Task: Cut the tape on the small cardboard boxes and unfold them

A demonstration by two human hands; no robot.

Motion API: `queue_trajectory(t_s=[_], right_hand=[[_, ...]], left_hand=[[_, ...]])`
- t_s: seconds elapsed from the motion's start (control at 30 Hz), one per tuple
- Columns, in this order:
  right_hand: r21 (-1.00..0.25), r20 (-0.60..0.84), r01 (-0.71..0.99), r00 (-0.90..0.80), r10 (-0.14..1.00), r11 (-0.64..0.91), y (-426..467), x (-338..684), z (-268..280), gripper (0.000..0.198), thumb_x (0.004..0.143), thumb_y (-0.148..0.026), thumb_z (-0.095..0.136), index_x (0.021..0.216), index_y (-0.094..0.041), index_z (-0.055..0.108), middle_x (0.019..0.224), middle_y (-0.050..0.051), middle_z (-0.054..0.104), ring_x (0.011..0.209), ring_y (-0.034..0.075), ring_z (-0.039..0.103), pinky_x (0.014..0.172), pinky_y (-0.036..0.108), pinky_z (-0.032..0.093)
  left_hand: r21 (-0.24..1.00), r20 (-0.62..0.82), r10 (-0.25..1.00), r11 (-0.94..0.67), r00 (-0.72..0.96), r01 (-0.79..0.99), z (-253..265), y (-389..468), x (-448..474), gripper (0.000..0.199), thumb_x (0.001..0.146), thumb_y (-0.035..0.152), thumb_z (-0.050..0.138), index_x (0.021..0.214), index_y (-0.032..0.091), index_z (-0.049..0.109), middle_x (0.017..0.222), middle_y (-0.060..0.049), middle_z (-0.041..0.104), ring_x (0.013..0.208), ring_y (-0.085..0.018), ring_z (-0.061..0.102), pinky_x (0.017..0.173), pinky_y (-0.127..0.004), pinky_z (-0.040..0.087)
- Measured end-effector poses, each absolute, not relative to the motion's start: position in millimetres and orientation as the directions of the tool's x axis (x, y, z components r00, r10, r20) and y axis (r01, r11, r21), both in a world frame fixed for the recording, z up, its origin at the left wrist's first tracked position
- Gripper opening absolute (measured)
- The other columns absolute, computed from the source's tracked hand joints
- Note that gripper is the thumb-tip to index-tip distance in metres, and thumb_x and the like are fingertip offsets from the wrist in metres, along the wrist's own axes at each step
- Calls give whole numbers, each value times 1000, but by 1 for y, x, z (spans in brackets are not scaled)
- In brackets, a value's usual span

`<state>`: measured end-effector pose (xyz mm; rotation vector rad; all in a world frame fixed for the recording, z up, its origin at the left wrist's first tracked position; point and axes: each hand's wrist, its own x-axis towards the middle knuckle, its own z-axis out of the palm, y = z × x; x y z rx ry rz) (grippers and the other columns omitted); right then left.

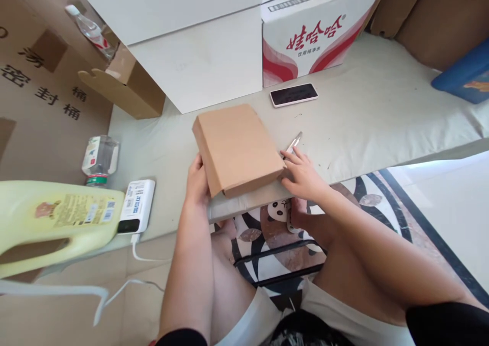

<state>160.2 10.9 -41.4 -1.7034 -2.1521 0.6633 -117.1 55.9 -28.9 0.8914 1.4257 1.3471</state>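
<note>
The box (240, 144) looks closed, its nine-o'clock flap (207, 160) maybe untucked; left hand (197, 182) at eight, grip unclear; right hand (303, 175) at four, fingers loose.

Recorded: pale grey cloth-covered surface (382, 94). At front edge, brown cardboard box (240, 144); just beside, slim silvery tool (295, 141). Behind, dark-screened phone (294, 95), near red-lettered white carton (309, 48). Toward left: open brown carton (147, 94), clear bottle (107, 155), yellow jug (87, 216), white power bank (139, 203). Far right: blue object (464, 76).
</note>
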Motion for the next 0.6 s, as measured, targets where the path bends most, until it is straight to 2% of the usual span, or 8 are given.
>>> queue_trajectory(t_s=[0.1, 0.17, 0.27, 0.33, 0.4, 0.5, 0.6], right_hand=[[-667, 119, 698, -247, 962, 262, 11, 162, -44, 67, 78, -23, 53, 144, -16, 52, 155, 15, 50, 153, 43, 31, 121, 69, 28], [-737, 210, 609, -205, 956, 293, 11, 165, -46, 68, 79, -24, 51, 147, -19, 47, 150, 14, 55, 146, 37, 44, 118, 63, 38], [-787, 306, 522, -133, 943, 329, 9, 167, -51, 57, 86, -34, 51, 142, -19, 49, 144, 15, 60, 134, 32, 56, 111, 54, 48], [-802, 351, 478, -109, 930, 359, 8, 167, -53, 55, 90, -42, 53, 139, -18, 51, 140, 17, 62, 131, 31, 59, 109, 52, 50], [-814, 361, 447, -114, 926, 372, 7, 166, -54, 54, 91, -44, 56, 138, -18, 52, 134, 17, 65, 125, 30, 63, 107, 50, 52], [-831, 359, 401, -143, 922, 386, 8, 164, -55, 46, 89, -42, 60, 129, -19, 57, 114, 13, 73, 109, 28, 70, 96, 46, 59], [-850, 370, 356, -123, 921, 389, 10, 165, -56, 33, 87, -45, 63, 109, -20, 64, 96, 8, 74, 95, 25, 73, 84, 40, 62]], left_hand=[[972, -189, 945, 141, -268, -188, -28, 57, -116, 39, 61, 50, 81, 81, 20, 67, 71, -3, 66, 66, -21, 67, 56, -31, 54], [977, -113, 934, 42, -338, -209, -26, 58, -120, 35, 63, 51, 78, 71, 20, 63, 65, -1, 61, 58, -16, 61, 52, -28, 50], [984, 35, 915, -101, -402, -145, -21, 57, -124, 35, 68, 48, 76, 62, 21, 56, 59, 2, 56, 54, -12, 55, 51, -25, 46], [975, 40, 921, -122, -389, -188, -17, 56, -123, 39, 71, 57, 72, 65, 21, 59, 65, 1, 61, 64, -15, 62, 58, -26, 51], [957, -31, 946, -65, -322, -282, -15, 53, -120, 49, 71, 70, 66, 77, 21, 65, 81, -4, 71, 84, -22, 70, 71, -31, 57], [939, -139, 974, 72, -181, -336, -19, 51, -118, 67, 66, 82, 62, 95, 22, 69, 99, -8, 76, 110, -32, 70, 85, -41, 60], [936, -218, 972, 182, -91, -303, -30, 52, -123, 71, 66, 85, 61, 102, 24, 68, 100, -8, 77, 117, -34, 68, 92, -47, 59]])
